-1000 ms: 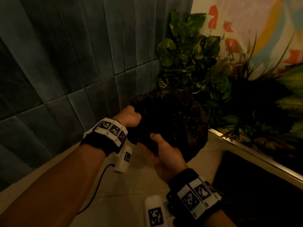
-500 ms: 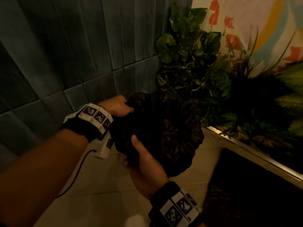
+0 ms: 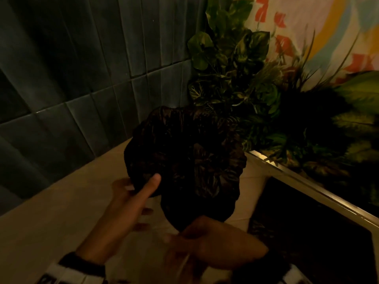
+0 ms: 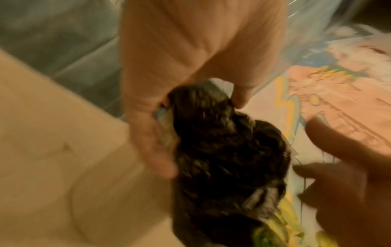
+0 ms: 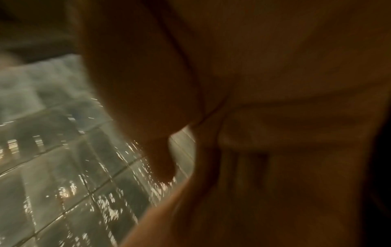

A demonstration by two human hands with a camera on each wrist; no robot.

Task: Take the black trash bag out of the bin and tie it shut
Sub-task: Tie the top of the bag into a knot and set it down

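Observation:
The crumpled black trash bag (image 3: 184,160) hangs in the air in front of the tiled wall, out of any bin. My left hand (image 3: 141,184) grips its lower left edge, thumb pressed on the front. The left wrist view shows that left hand (image 4: 190,100) pinching the gathered black trash bag (image 4: 222,158) between thumb and fingers. My right hand (image 3: 205,238) is blurred just under the bag with its fingers spread toward the left, holding nothing I can see. In the right wrist view the right hand (image 5: 232,133) is dark, its thumb extended. No bin shows.
A dark green tiled wall (image 3: 82,78) runs along the left above a beige floor (image 3: 51,222). Leafy plants (image 3: 235,68) fill a metal-edged planter (image 3: 307,181) at the right, close behind the bag. A painted wall (image 3: 328,27) rises behind them.
My left hand has come down from the bag's top left to its lower left edge. The right hand has let go and dropped beneath the bag. The view has moved closer.

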